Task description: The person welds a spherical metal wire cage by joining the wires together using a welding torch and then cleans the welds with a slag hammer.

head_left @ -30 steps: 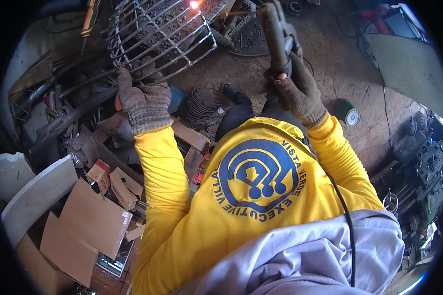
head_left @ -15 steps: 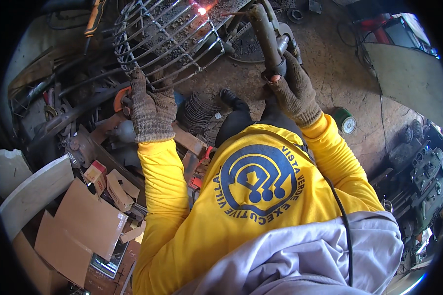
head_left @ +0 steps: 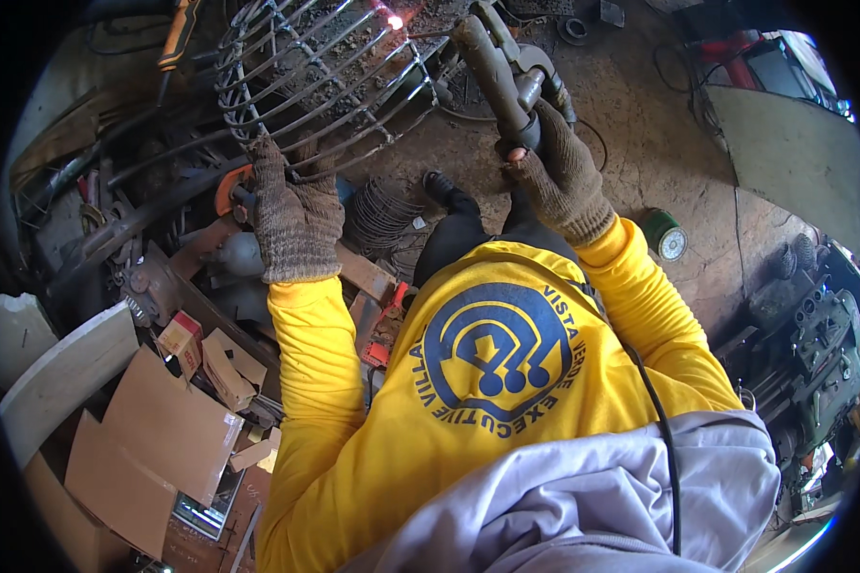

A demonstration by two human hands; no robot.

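Note:
My left hand [head_left: 296, 215], in a brown knit glove, is closed on the near rim of a curved metal rod cage [head_left: 320, 76]. Some of its fingertips are hidden behind the rods. My right hand [head_left: 566, 181], gloved alike, grips a bulky grey-brown welding electrode holder [head_left: 492, 81], its thumb tip bare through the glove. From the holder a thin dark welding rod [head_left: 428, 35] points left toward a glowing pink-white spot [head_left: 395, 21] on the cage's far right side.
An orange-handled tool [head_left: 180, 38] lies beyond the cage at left. Coiled wire [head_left: 382, 215] rests on the floor by my foot. Cardboard [head_left: 167, 425] and metal scrap crowd the left. A green round container [head_left: 664, 235] stands at right, near dark machinery [head_left: 817, 353].
My right hand and the electrode holder have shifted slightly left and toward the far side. My left hand stays on the cage, and the glowing spot remains.

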